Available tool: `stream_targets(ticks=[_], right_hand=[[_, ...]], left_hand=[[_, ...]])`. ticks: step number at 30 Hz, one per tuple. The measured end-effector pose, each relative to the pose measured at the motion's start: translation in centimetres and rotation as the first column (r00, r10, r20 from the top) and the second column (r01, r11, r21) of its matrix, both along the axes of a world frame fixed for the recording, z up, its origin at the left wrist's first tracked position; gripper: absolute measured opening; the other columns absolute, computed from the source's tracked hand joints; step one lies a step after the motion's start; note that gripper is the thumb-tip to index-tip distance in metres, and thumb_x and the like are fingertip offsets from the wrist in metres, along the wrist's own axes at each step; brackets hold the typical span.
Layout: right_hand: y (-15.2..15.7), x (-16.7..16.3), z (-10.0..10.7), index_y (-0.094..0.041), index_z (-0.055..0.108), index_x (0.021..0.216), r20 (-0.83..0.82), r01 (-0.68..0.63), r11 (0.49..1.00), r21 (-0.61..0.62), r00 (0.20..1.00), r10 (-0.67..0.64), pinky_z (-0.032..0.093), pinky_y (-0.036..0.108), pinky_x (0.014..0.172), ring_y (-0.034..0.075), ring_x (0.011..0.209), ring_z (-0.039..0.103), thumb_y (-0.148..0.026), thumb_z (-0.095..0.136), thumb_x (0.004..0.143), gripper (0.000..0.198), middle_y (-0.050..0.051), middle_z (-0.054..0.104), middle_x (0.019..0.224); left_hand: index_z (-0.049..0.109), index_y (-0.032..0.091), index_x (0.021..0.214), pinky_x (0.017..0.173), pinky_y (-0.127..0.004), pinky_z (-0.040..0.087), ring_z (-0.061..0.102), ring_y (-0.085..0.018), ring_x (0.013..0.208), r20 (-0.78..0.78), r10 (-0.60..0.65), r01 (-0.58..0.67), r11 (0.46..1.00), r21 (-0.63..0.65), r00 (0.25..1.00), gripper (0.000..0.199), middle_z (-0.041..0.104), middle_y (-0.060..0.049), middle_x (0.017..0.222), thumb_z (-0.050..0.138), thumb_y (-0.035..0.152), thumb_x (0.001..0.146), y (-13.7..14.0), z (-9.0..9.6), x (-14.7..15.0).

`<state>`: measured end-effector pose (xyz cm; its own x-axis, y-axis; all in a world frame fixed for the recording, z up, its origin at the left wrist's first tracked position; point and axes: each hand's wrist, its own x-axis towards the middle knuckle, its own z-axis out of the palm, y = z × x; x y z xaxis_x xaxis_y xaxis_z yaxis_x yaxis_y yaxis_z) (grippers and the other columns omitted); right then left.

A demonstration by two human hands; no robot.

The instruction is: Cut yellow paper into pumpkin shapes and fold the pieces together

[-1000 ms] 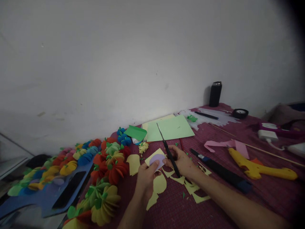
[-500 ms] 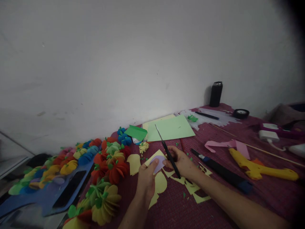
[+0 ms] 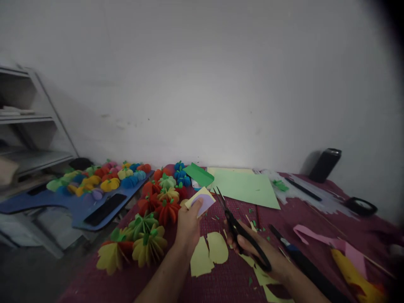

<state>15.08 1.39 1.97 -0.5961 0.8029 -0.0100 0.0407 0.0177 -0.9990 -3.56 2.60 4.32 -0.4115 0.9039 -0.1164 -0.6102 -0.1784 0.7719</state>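
My left hand [image 3: 188,225] pinches a pale yellow piece of paper [image 3: 205,191] with a light purple paper shape [image 3: 204,203] lying on top of it. To its right, my right hand [image 3: 267,250] is closed around the black handles of a pair of scissors [image 3: 232,223]. Their blades are slightly apart, point up and away, and stand clear of the paper. Below and between my hands, cut yellow paper pieces [image 3: 217,248] lie on the dark red cloth [image 3: 230,280]. Yellow offcuts [image 3: 263,275] lie under my right hand and are partly hidden.
Colourful folded-paper pumpkins [image 3: 167,210] crowd the left side, with more on a blue table [image 3: 75,210] beside a black phone [image 3: 105,209]. Pale green sheets [image 3: 243,187] lie at the back. A utility knife [image 3: 303,256], pink strip [image 3: 322,237] and yellow glue gun [image 3: 355,273] are at the right.
The view has swung left, showing more of the blue table and a shelf. The scissors have moved away from the paper and their blades have parted. My left hand has raised the paper.
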Motion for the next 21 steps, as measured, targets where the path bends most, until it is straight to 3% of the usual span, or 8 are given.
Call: stream_targets(ticks=[11, 21], right_hand=[[-0.6, -0.8, -0.1, -0.027, 0.047, 0.118, -0.020, -0.054, 0.998, 0.042, 0.998, 0.055, 0.040, 0.029, 0.067, 0.017, 0.073, 0.048, -0.043, 0.049, 0.080, 0.041, 0.003, 0.054, 0.084], [-0.5, -0.8, -0.4, -0.021, 0.049, 0.114, 0.016, -0.039, 0.998, 0.049, 0.999, 0.038, 0.039, 0.025, 0.061, 0.014, 0.066, 0.047, -0.046, 0.049, 0.080, 0.042, 0.003, 0.052, 0.078]], left_hand=[[0.064, 0.011, 0.082, 0.065, -0.030, 0.050, 0.062, -0.019, 0.073, 0.035, -0.064, 0.060, 0.994, 0.088, 0.997, 0.026, 0.067, -0.008, 0.079, 0.068, 0.025, 0.061, -0.4, -0.6, 0.8], [0.065, 0.011, 0.081, 0.066, -0.031, 0.050, 0.062, -0.018, 0.071, 0.043, -0.053, 0.051, 0.997, 0.058, 0.998, 0.025, 0.067, -0.006, 0.076, 0.069, 0.023, 0.060, -0.5, -0.4, 1.1]])
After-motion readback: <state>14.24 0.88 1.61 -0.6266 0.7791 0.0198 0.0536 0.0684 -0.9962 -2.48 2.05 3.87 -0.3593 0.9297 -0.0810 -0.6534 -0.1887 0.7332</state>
